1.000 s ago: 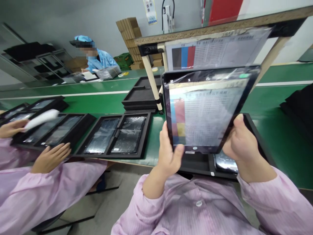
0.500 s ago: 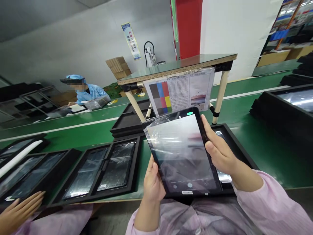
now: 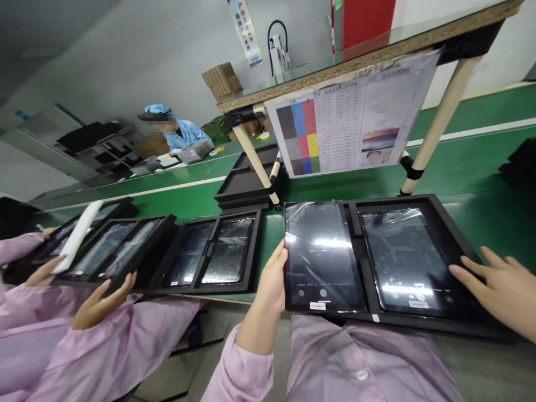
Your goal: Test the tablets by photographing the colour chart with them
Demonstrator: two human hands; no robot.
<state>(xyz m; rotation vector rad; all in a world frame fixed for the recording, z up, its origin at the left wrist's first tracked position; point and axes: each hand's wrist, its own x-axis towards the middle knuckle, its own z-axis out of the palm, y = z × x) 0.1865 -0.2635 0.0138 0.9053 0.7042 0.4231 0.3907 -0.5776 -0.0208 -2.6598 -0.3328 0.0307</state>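
1. Left hand (image 3: 273, 282): narrow, holding the left edge of the left tablet (image 3: 324, 251); some fingers hidden.
2. Left tablet: screen up, over the left side of the near black tray (image 3: 369, 282). Cannot tell if fully seated. White label at near edge.
3. Right tablet (image 3: 404, 257): screen up, in the right compartment of the same tray.
4. Right hand (image 3: 498, 287): wide, fingers spread, slightly blurred, at the tray's right side. Foremost fingertip by the right tablet's edge; contact cannot be told.
5. Beyond the tray: printed sheet (image 3: 339, 120) with colour blocks, hanging under a raised shelf (image 3: 368, 56).
6. Left of the tray: second tray (image 3: 258, 245), two tablets in it. Farther left, a co-worker's hand (image 3: 100, 304), pink sleeve.
7. Far left: person (image 3: 184, 134) in blue.
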